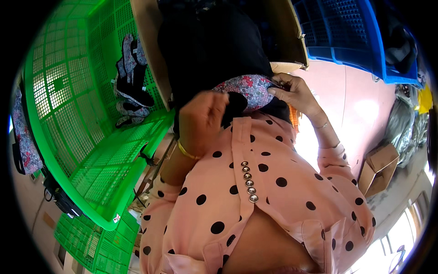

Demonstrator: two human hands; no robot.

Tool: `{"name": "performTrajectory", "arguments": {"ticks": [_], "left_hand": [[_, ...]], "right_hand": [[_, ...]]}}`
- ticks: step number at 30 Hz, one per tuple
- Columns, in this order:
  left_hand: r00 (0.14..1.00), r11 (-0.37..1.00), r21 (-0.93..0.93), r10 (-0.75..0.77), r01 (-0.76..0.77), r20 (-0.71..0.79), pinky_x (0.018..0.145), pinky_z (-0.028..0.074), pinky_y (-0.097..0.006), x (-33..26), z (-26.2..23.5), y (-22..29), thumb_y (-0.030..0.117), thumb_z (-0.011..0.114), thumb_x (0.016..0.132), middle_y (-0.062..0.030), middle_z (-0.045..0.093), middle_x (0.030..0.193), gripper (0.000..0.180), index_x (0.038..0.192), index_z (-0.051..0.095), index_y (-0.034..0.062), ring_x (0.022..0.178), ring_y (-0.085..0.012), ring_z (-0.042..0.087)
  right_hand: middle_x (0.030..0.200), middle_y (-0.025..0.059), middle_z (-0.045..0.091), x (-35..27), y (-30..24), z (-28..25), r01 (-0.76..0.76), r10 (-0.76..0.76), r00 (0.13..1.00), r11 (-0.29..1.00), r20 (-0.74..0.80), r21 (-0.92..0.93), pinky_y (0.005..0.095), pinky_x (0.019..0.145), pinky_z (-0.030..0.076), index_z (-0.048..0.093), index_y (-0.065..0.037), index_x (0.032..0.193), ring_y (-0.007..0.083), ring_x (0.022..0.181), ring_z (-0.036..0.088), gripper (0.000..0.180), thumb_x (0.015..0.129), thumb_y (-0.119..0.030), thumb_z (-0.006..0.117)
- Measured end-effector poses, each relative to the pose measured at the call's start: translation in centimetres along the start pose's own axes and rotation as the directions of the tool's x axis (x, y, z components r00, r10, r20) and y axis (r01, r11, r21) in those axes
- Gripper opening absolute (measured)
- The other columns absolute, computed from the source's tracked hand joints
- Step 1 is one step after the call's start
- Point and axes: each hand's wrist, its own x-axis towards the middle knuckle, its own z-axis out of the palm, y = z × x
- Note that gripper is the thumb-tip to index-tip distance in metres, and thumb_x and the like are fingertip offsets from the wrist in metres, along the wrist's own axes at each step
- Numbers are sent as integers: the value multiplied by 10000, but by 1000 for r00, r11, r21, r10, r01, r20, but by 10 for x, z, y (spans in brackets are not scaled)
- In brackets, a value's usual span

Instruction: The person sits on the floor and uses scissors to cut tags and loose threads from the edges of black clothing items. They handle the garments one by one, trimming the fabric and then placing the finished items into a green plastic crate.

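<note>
A floral-print fabric piece [248,87] with a black inner side lies across my lap in a curved shape. My right hand [295,93] pinches its right end between thumb and fingers. My left hand [204,119] is closed beside the left end, fingers curled and slightly blurred. What those fingers hold, if anything, is hidden. Black cloth [210,45] spreads over my lap beyond both hands and reaches a cardboard box [286,34].
At left stands a large green plastic crate [102,201], with several floral and black fabric pieces [132,77] inside. Another green crate [98,246] sits below it. A blue crate [337,32] is at far right. Further down are a small cardboard box [378,169] and plastic bags [406,123].
</note>
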Motion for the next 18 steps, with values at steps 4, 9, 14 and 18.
{"name": "performTrajectory", "arguments": {"ticks": [4,9,14,18], "left_hand": [[978,991,-70,-96,111,185,647,482,-260,-5,10,10,110,644,910,-94,639,813,131,975,623,-1,723,-152,615],[849,181,-877,-398,445,349,731,526,-250,22,5,18,75,666,895,-53,702,907,53,901,662,23,800,-104,659],[885,75,-929,-339,363,318,920,517,-362,36,-21,7,228,461,1013,-82,663,1131,305,1219,577,35,1025,-192,641],[891,-45,-952,-340,303,300,926,514,-371,35,-26,13,211,445,1020,-86,655,1146,309,1252,555,39,1040,-197,635]], "right_hand": [[766,6,579,2,-4,8,96,-89,995,980,-49,173,210,617,395,637,8,970,73,661,458,273,893,-246,702],[693,-25,499,5,-64,14,331,-245,930,882,-273,336,211,573,373,592,8,921,35,633,418,274,969,-262,598],[694,-25,497,21,-87,14,465,-359,859,844,-364,266,194,541,333,592,-9,988,29,589,411,398,960,-405,566],[775,72,624,24,-110,35,590,-540,770,806,-341,56,255,633,481,598,6,965,110,688,576,225,884,-178,698]]}}
